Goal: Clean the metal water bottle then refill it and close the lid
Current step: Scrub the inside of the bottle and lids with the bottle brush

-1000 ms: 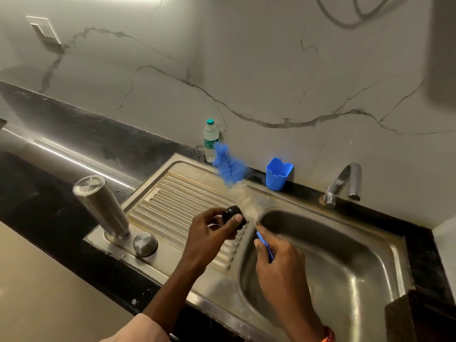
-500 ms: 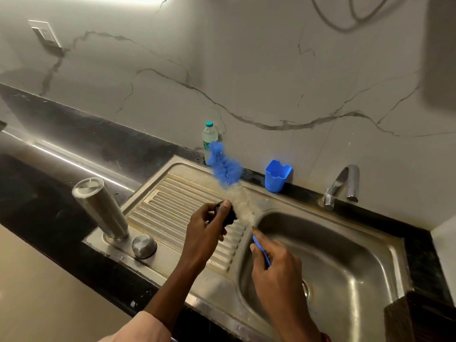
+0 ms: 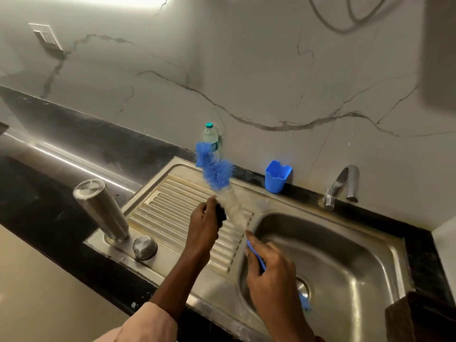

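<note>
The metal water bottle (image 3: 102, 211) stands upside down on the left end of the sink's drainboard (image 3: 172, 213). A small round steel cap (image 3: 145, 247) lies beside its base. My left hand (image 3: 204, 225) grips a small black lid part (image 3: 221, 214) over the drainboard. My right hand (image 3: 271, 275) holds the blue handle of a bottle brush (image 3: 216, 172). The brush's white and blue bristles press against the black part and point up toward the wall.
The steel sink basin (image 3: 345, 267) with its drain lies under my right hand. A tap (image 3: 341, 185) stands at the back right. A blue plastic cup (image 3: 277, 176) and a small plastic bottle (image 3: 210, 137) stand by the wall. Black countertop (image 3: 49, 193) runs to the left.
My left hand has turned the black part against the bristles, so it is now mostly hidden behind my fingers. The brush has shifted slightly left and up.
</note>
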